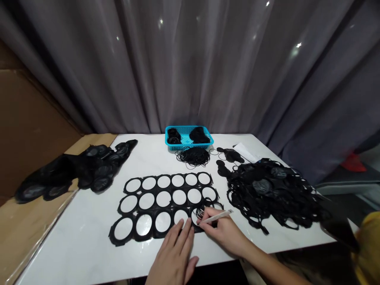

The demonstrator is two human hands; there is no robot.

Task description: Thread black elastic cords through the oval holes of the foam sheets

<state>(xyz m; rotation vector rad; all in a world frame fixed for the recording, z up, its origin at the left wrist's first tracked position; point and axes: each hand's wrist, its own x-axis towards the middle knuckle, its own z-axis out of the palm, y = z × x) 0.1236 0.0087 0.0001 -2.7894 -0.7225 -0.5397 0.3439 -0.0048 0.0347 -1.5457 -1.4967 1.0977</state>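
left hand (173,253): open, fingers spread flat on black punched sheet (137,202) | right hand (222,233): clenched around white pen (215,217), its tip at sheet | sheet: directly under both hands

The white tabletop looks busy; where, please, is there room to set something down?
Bare tabletop lies left of the black cut-out sheet and between it and the blue basket. It is crowded on the right, around the heaped black cut-outs.

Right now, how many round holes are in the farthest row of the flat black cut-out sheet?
6, side by side along the far edge of the flat black cut-out sheet, from the leftmost hole to the rightmost hole; none looks hidden.
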